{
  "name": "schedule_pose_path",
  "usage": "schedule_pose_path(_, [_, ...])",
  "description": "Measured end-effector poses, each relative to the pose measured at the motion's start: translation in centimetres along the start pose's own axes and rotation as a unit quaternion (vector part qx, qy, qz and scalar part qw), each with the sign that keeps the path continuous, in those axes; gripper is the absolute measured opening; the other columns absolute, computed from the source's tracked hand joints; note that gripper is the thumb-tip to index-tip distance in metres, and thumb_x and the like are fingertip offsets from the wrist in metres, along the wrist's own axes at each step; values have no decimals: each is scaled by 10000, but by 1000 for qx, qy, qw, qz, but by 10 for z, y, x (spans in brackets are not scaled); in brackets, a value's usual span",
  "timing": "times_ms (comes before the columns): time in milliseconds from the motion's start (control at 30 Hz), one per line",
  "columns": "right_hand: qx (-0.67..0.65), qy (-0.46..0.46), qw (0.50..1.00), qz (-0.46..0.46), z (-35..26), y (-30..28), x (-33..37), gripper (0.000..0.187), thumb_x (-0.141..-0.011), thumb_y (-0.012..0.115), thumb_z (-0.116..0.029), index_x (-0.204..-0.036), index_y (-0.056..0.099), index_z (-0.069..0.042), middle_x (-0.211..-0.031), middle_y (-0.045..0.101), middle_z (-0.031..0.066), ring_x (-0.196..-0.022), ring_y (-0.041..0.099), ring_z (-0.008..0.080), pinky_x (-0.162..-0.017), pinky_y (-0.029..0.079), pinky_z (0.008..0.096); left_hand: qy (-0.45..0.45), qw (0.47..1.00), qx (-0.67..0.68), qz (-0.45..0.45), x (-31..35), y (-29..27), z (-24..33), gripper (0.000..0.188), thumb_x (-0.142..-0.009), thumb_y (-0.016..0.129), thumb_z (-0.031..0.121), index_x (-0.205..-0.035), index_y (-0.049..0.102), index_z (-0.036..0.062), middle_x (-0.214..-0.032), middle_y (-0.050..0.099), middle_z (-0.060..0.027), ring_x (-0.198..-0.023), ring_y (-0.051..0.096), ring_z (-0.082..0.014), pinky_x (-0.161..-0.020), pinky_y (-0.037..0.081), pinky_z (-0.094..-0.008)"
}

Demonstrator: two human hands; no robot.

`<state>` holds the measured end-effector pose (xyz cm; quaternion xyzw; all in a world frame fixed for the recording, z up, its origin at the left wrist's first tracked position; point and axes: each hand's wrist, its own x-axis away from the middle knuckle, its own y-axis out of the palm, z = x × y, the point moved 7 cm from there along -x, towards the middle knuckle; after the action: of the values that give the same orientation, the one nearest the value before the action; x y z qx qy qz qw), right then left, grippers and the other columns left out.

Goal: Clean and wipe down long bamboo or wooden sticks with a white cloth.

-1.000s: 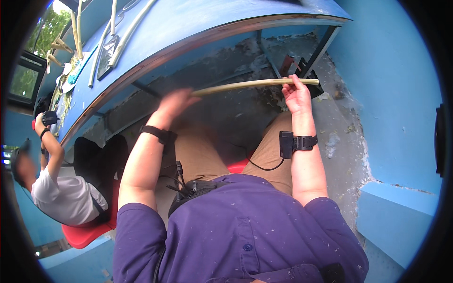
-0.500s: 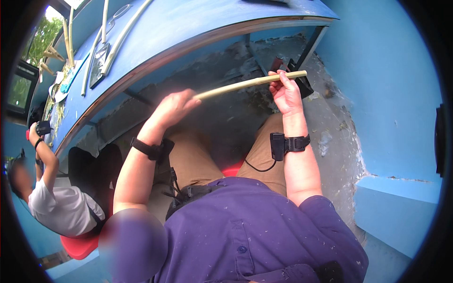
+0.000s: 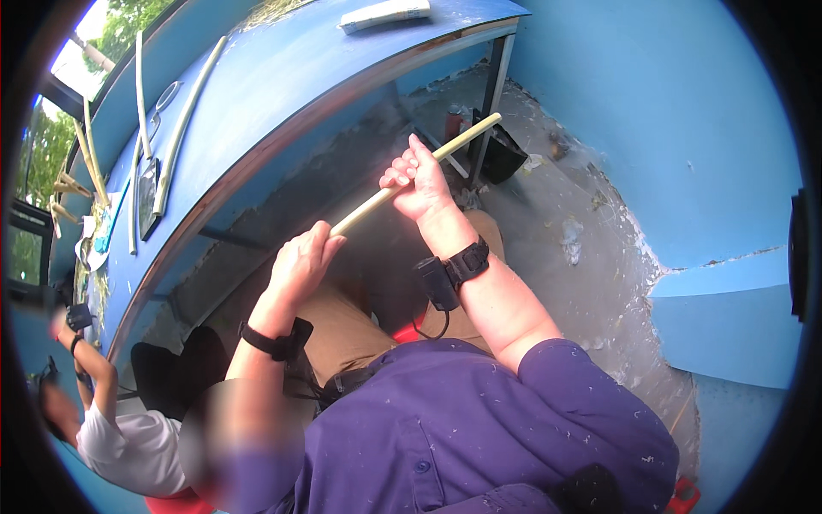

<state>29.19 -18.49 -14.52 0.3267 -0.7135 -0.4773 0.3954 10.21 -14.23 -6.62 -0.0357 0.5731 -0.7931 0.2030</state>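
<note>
A long, straight, pale yellow-green stick (image 3: pixel 368 207) slants up to the right across my lap, in front of the table's edge. My left hand (image 3: pixel 301 264) is closed around its lower, near end, with that end hidden in the fingers. Farther along, my right hand (image 3: pixel 418 182) has its fingers curled about the shaft and its thumb lying out along it. Beyond the right hand, the far tip sticks out freely. Both wrists wear black straps with small boxes.
The blue table (image 3: pixel 248 81) carries more pale sticks (image 3: pixel 190 124), scissors (image 3: pixel 167 96), a dark flat block (image 3: pixel 148 199) and a white packet (image 3: pixel 384 14). A black bin-like container (image 3: pixel 501 152) stands by the table leg. At left sits another person (image 3: pixel 128 441); a blue wall (image 3: pixel 651 128) rises at right.
My right hand has slid from near the stick's far end toward its middle. The stick has tilted more steeply, and the whole view has turned somewhat.
</note>
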Motion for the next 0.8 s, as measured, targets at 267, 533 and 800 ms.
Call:
schedule_pose_path(267, [-49, -58, 996, 39, -61, -22, -9, 496, -948, 521, -432, -570, 321, -182, -462, 233, -46, -369, 233, 103, -428, 286, 267, -44, 998, -24, -23, 24, -9, -9, 227, -920, 566, 253, -849, 507, 45, -716, 581, -171, -692, 590, -377, -582, 450, -447])
schedule_pose_path(533, [-73, -126, 988, 50, -98, -38, -6, 482, -968, 445, -464, -597, 355, -170, -480, 264, -35, -372, 258, 106, -433, 311, 266, -53, 998, -41, -7, 34, -25, -12, 217, -878, 623, 245, -863, 534, 48, -723, 590, -153, -681, 597, -357, -581, 460, -410])
schedule_pose_path(800, [199, -238, 939, 146, -107, -45, -1, 358, -979, 428, -281, -671, 481, -105, -553, 510, 33, -511, 564, 178, -584, 521, 345, -68, 995, -71, 25, 42, -44, -26, 249, -848, 656, 295, -830, 549, 71, -695, 600, -122, -651, 603, -330, -562, 463, -391])
